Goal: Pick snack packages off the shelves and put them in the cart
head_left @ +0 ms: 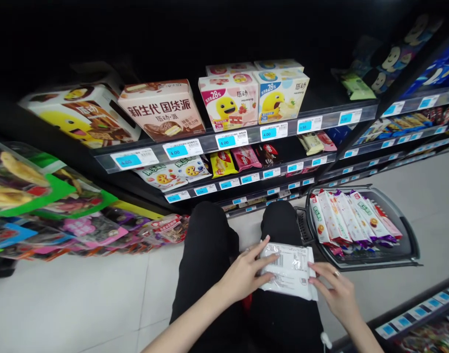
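A white snack packet (288, 269), its printed back with a barcode facing up, rests over my right thigh. At the packet's left end, my left hand (244, 272) holds it, with fingers laid over its upper face. My right hand (332, 289), wearing a ring, pinches the sealed right edge between thumb and fingers. Just beyond, on the floor to the right, stands a dark shopping basket (411, 230). Several long white snack packets (344, 215) with red and purple ends lie in it side by side.
Ahead, a black shelf (330, 110) with price tags carries snack boxes (229, 103), and small packets (224, 163) sit on the tier below. Hanging bags (88, 230) line the left side. Another tagged shelf edge (419, 311) is at the lower right. The floor (99, 294) is pale tile.
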The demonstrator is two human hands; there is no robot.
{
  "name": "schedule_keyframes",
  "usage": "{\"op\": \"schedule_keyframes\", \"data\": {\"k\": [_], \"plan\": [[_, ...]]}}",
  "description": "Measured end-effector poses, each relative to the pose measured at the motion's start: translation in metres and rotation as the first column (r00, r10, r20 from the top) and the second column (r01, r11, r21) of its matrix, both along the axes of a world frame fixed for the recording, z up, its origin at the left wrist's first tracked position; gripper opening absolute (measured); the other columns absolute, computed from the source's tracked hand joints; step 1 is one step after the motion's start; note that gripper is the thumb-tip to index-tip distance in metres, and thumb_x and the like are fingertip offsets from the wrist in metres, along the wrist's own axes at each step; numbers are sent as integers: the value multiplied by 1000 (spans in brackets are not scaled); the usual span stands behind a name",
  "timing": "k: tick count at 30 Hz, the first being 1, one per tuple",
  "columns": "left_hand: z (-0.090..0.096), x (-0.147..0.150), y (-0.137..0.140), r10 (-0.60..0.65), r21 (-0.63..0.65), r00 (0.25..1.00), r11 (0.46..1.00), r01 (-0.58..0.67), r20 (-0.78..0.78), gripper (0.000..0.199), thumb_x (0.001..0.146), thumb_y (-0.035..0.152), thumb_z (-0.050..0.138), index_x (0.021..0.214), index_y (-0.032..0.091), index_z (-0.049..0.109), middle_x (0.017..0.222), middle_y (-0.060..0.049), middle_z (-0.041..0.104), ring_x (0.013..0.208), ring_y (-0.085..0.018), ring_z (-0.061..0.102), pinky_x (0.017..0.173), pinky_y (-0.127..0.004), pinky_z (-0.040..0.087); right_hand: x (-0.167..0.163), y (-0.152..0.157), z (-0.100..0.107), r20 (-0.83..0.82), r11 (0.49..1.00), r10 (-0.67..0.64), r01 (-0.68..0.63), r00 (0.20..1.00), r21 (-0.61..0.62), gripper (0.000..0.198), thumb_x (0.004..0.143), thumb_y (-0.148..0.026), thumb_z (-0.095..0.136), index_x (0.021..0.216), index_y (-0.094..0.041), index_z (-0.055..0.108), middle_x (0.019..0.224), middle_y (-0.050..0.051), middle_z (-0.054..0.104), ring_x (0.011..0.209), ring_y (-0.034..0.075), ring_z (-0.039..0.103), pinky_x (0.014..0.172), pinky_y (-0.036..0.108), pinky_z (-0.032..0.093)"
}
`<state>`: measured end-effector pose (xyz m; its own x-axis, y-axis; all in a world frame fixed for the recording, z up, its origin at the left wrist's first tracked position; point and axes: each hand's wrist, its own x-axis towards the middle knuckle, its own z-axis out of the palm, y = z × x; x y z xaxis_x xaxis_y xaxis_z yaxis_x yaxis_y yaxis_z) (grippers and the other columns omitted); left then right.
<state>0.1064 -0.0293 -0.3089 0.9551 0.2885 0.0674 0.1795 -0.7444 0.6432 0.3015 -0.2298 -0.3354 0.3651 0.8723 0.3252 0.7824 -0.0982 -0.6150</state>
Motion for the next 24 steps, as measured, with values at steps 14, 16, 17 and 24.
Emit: {"op": "schedule_keyframes", "data": {"k": [14, 16, 17, 24], "plan": [[10, 29, -1, -350, 645, 931, 736, 206, 101, 31, 88, 12, 38, 114, 1, 51, 113, -26, 56, 113, -37, 48, 88, -53, 44, 11, 21, 33, 599, 964, 265, -191, 756, -184, 24, 86, -9, 39, 96, -13, 61, 89, 12, 62, 84, 22, 54, 77, 42, 38], [12, 32, -2, -379, 692, 921, 688, 219, 86, 30, 86, 9, 37, 110, 0, 52, 110, -26, 57, 108, -36, 53, 87, -52, 45, 12, 26, 33, 557, 966, 254, -184, 791, -180, 24, 87, -11, 37, 89, -13, 61, 82, 10, 60, 78, 21, 52, 73, 40, 36], [14, 34, -2, -382, 709, 921, 671, 217, 79, 28, 86, 10, 38, 107, 1, 53, 109, -25, 58, 105, -36, 55, 85, -52, 46, 14, 28, 33, 550, 963, 264, -189, 792, -190, 25, 87, -10, 36, 87, -12, 61, 79, 10, 59, 76, 21, 51, 72, 39, 36], [31, 53, -12, -307, 647, 951, 720, 250, -25, 18, 86, 15, 41, 101, 17, 53, 101, -10, 57, 102, -31, 55, 83, -54, 44, 23, 33, 31, 594, 928, 372, -277, 714, -248, 30, 85, -6, 31, 90, -10, 60, 81, 12, 57, 76, 22, 49, 73, 41, 37]]}}
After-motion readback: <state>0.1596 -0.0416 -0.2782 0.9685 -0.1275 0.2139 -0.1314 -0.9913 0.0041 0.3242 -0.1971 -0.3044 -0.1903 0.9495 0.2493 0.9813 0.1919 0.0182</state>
